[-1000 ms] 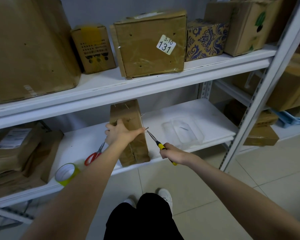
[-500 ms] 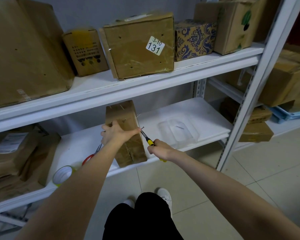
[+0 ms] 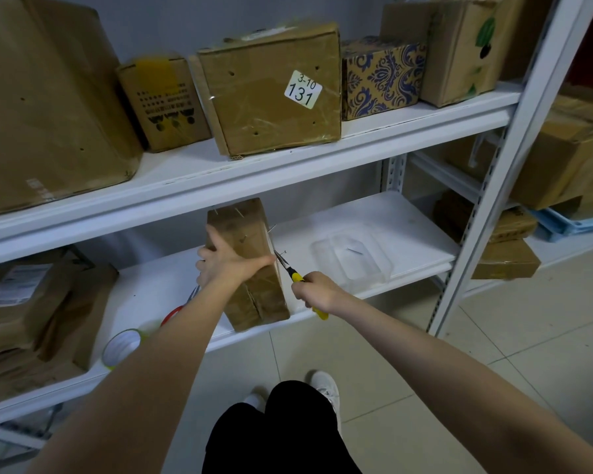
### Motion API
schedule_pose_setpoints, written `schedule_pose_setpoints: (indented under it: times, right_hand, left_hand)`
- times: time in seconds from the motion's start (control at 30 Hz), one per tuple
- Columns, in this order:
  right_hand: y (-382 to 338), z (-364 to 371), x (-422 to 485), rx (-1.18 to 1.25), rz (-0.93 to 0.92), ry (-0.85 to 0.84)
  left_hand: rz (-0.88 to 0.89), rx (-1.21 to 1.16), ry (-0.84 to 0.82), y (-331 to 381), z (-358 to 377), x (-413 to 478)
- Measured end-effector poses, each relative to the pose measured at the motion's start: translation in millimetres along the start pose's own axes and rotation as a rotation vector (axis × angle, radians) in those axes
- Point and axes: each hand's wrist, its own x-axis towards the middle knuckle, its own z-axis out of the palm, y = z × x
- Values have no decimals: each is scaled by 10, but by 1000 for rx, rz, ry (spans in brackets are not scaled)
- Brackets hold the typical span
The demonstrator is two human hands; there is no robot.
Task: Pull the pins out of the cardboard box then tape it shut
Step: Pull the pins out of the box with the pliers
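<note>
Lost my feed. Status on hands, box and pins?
Left hand grips box. Right hand grips pliers, tips at side pin. More pins on top; nothing blocking.

One view is given, from a wide-angle camera worn on the head. It is aimed forward and downward at a white shelf unit [image 3: 322, 159], seen from close by. The cardboard box [image 3: 250, 234] is framed at centre, flanked by the left hand [image 3: 226, 261] and the right hand [image 3: 317, 292] with pliers [image 3: 293, 273], both arms entering from the bottom edge. The floor [image 3: 493, 354] is included at lower right.
</note>
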Motion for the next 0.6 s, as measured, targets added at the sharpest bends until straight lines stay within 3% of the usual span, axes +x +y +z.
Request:
schedule_pose_setpoints:
  times: [0.07,0.27,0.6]
  right_hand:
    - [16,-24,18,-79,-11,86]
    - [100,-397,20,38,67,254]
    - [464,-877,112,-426,251,462]
  left_hand:
    - [-2,5,0,9,0,-7]
    - [-30,17,-6,-8,2,-7]
    - [43,48,-178,16,-75,70]
